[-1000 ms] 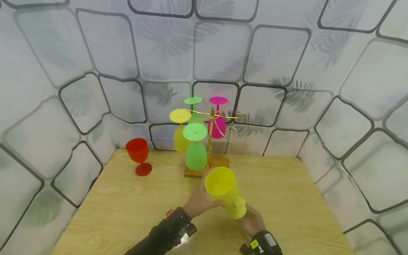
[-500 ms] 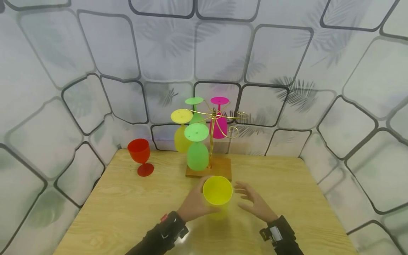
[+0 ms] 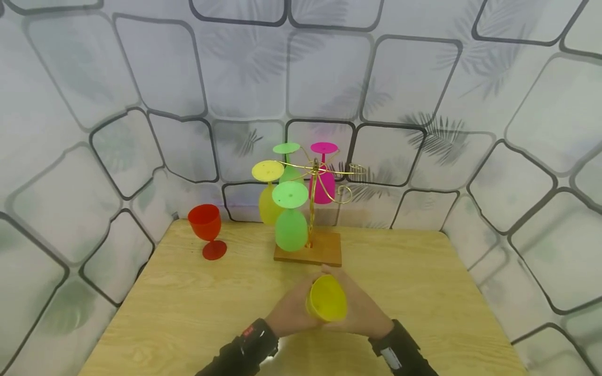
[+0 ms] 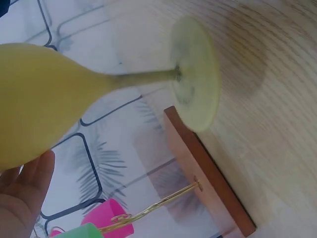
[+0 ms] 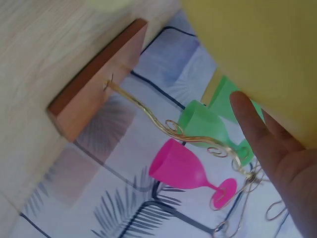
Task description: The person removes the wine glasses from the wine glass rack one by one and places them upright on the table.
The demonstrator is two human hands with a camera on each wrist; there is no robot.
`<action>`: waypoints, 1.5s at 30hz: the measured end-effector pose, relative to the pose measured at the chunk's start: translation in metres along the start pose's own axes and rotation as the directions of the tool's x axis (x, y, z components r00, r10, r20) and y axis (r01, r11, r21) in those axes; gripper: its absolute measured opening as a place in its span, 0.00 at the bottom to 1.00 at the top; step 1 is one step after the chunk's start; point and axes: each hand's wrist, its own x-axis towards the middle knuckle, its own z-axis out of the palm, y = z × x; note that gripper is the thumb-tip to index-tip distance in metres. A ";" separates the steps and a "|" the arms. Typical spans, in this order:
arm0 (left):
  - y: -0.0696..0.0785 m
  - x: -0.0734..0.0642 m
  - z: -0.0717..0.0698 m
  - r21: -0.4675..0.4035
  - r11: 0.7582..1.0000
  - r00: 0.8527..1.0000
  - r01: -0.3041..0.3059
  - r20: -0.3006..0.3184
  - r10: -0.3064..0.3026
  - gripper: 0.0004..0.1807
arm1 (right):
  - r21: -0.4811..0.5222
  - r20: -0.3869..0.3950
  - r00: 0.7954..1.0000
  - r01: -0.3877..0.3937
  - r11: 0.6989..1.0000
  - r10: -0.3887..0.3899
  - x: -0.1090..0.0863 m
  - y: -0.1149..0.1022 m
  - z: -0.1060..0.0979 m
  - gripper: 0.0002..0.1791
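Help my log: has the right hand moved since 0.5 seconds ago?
Yes, the right hand moved left relative to the wooden base, reaching the yellow cup.

Left grip (image 4: 22,198) touching yellow goblet (image 4: 44,94); beyond, wooden base (image 4: 208,174), gold rod (image 4: 156,205).

A person's left sleeve (image 3: 230,359) and right sleeve (image 3: 420,366), both black, run down to a bulky black left wrist band (image 3: 263,340) and a matching right wrist band (image 3: 398,337), beyond which the left hand (image 3: 290,312) and right hand (image 3: 366,312) are bare. A small red tag (image 3: 247,331) brightens the left band, while a pale, silvery rectangular label (image 3: 391,358) marks the right; any lettering on either is too small to read.
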 end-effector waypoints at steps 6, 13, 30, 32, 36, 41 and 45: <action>0.001 -0.005 0.000 -0.058 0.997 0.997 0.051 0.067 -0.047 0.48 | -0.161 -0.037 0.998 0.035 0.986 -0.042 -0.003 -0.002 0.011 0.58; -0.001 -0.012 -0.006 0.127 0.987 0.981 0.097 0.157 -0.116 0.46 | -0.266 -0.007 0.999 0.040 0.963 -0.044 -0.007 0.010 0.000 0.55; -0.017 -0.054 -0.021 0.356 0.934 0.991 0.032 0.110 -0.076 0.27 | -0.537 -0.169 0.917 -0.394 0.747 0.362 0.011 0.173 -0.154 0.37; -0.018 -0.056 -0.020 0.361 0.932 0.993 0.034 0.095 -0.073 0.26 | -0.543 -0.188 0.909 -0.413 0.732 0.373 0.014 0.190 -0.166 0.36; -0.020 -0.060 -0.019 0.353 0.933 0.990 0.071 0.088 -0.109 0.24 | -0.539 -0.215 0.897 -0.439 0.719 0.387 0.015 0.212 -0.176 0.36; -0.021 -0.062 -0.019 0.337 0.936 0.988 0.101 0.079 -0.135 0.22 | -0.513 -0.292 0.869 -0.494 0.702 0.399 0.014 0.227 -0.175 0.35; -0.023 -0.062 -0.018 0.335 0.938 0.990 0.093 0.070 -0.123 0.22 | -0.505 -0.284 0.867 -0.499 0.704 0.410 0.020 0.226 -0.178 0.36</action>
